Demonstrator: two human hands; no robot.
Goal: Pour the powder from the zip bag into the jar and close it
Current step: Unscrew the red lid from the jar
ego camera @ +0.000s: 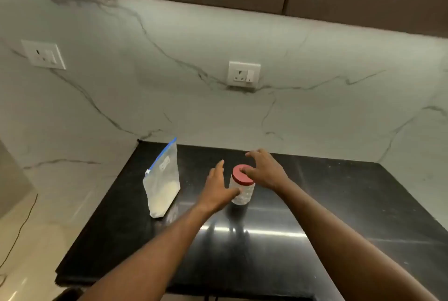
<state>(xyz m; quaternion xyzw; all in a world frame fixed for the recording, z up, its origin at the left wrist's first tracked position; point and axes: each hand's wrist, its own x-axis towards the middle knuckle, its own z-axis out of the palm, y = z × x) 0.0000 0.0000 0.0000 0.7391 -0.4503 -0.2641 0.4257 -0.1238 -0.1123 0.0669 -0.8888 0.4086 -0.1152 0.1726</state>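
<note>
A clear ribbed plastic jar (243,194) with a red lid (241,178) stands upright on the black countertop (315,216). My left hand (218,188) is at the jar's left side with fingers spread, its thumb touching the jar's body. My right hand (265,171) hovers over the lid from the right, fingers apart, fingertips resting on the lid's top. A zip bag (163,184) with a blue seal strip stands upright to the left of the jar, holding pale powder in its lower half. Its seal looks shut.
A marble backsplash rises behind the counter with one wall socket (244,74) above the jar and another socket (43,54) at the far left. The counter's left edge drops to a pale floor. Dark cabinets hang overhead.
</note>
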